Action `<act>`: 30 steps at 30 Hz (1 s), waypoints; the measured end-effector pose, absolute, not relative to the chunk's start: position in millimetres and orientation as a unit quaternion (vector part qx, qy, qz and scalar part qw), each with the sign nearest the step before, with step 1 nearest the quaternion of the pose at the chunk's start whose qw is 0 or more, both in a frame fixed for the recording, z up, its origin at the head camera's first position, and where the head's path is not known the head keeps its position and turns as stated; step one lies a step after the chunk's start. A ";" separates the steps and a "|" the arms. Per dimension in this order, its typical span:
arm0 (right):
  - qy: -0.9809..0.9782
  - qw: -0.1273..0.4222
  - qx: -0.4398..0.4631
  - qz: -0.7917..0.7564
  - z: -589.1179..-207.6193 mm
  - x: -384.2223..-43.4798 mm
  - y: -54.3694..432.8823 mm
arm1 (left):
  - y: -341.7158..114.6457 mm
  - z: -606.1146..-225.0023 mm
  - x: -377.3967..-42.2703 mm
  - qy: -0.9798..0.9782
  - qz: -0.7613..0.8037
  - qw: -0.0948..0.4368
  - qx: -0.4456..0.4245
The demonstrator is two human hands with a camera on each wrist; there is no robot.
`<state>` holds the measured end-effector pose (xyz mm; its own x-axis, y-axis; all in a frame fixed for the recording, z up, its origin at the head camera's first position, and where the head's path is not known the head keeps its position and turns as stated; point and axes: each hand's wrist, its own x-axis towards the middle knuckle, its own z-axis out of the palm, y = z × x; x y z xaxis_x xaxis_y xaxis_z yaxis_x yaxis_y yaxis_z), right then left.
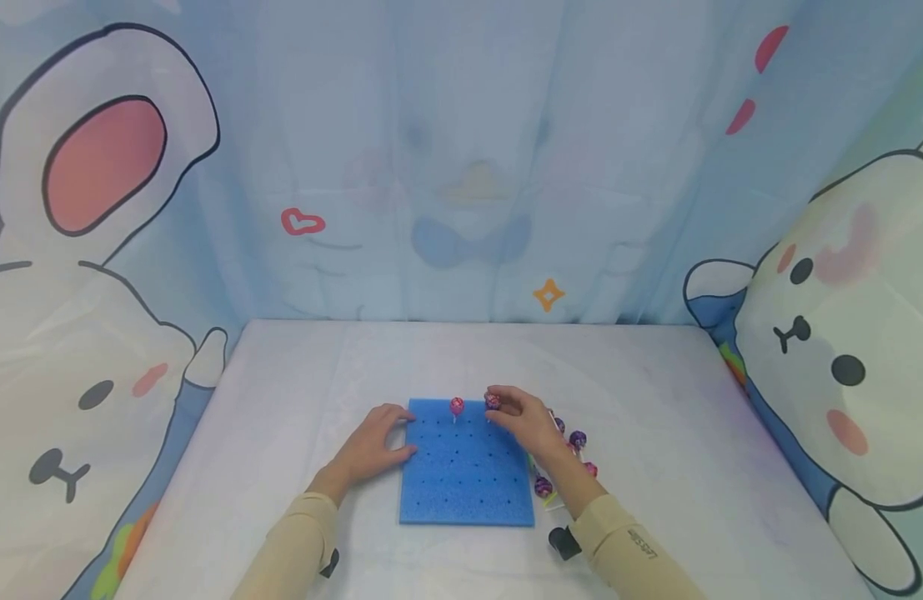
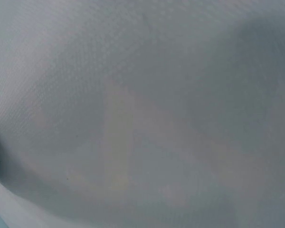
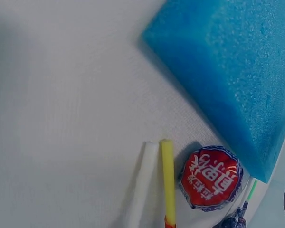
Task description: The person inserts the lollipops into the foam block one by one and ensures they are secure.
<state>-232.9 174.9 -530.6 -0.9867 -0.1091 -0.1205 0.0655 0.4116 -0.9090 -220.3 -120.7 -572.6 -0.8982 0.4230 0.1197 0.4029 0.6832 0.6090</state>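
A square blue foam board (image 1: 464, 467) with rows of small holes lies in the middle of the table. Along its left edge rests my left hand (image 1: 367, 445), thumb and fingers spread and fingertips at the foam. My right hand (image 1: 529, 422) is over the board's far right corner, pinching a dark, red-marked lollipop (image 1: 493, 402) between thumb and fingers. To the left of it a pink lollipop (image 1: 457, 406) stands upright in the far row. The right wrist view shows the foam's corner (image 3: 213, 90) but not the pinched lollipop.
Several wrapped lollipops lie right of the board, partly behind my right forearm, including a purple one (image 1: 543, 487). Close by the foam are a red-topped lollipop (image 3: 211, 178), a yellow stick (image 3: 168, 185) and a white stick (image 3: 143, 185). A printed curtain (image 1: 461, 100) hangs behind the table.
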 end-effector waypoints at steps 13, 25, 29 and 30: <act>0.856 0.044 -0.042 -0.514 -499.9 -237.7 206.9 | -122.8 -574.4 -222.6 0.920 0.317 0.014 0.229; 0.933 0.087 0.029 -0.348 -509.7 -238.7 270.8 | -122.6 -574.6 -222.3 0.918 0.322 0.006 0.233; 0.947 0.135 0.038 -0.291 -517.0 -235.9 278.4 | -122.1 -575.7 -222.4 0.917 0.323 0.009 0.235; 0.950 0.142 0.038 -0.276 -518.6 -235.0 279.5 | -121.9 -575.7 -222.3 0.917 0.323 0.010 0.235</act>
<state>-235.0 279.5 -518.6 -0.9568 -0.0072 -0.2906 0.1499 0.8444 -0.5143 -222.3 -121.9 -575.7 -0.8896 0.4370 0.1327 0.4235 0.6805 0.5979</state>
